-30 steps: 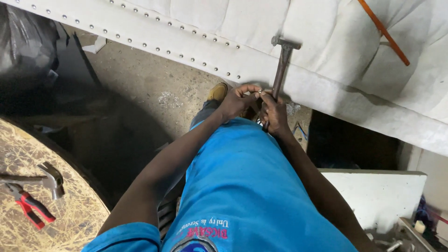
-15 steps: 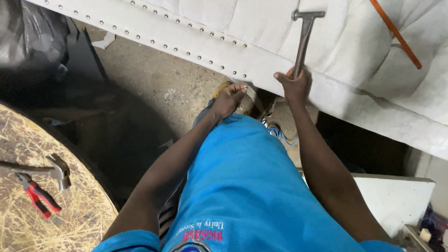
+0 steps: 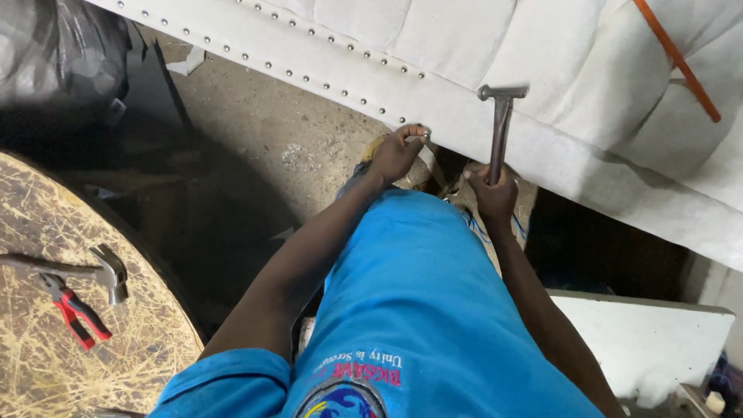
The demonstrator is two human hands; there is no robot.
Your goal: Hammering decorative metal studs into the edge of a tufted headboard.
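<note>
A white upholstered panel [image 3: 480, 70] with a row of metal studs along its edge slants across the top of the head view. My left hand [image 3: 396, 152] pinches a small metal stud [image 3: 425, 134] against the panel's lower edge. My right hand [image 3: 492, 193] grips the handle of a slim metal hammer [image 3: 501, 124], held upright with its head raised in front of the panel, just right of the stud. My blue shirt fills the bottom middle.
A round straw-textured board [image 3: 46, 333] at lower left carries a second hammer [image 3: 104, 271] and red-handled pliers [image 3: 73, 310]. Dark bags [image 3: 54, 62] lie at top left on the concrete floor [image 3: 271, 139]. A white slab [image 3: 642, 340] sits at lower right. An orange strip [image 3: 677, 58] crosses the panel.
My hands have parted: the left went up to the panel's edge with a stud, the right swung the hammer out to the right and holds it upright.
</note>
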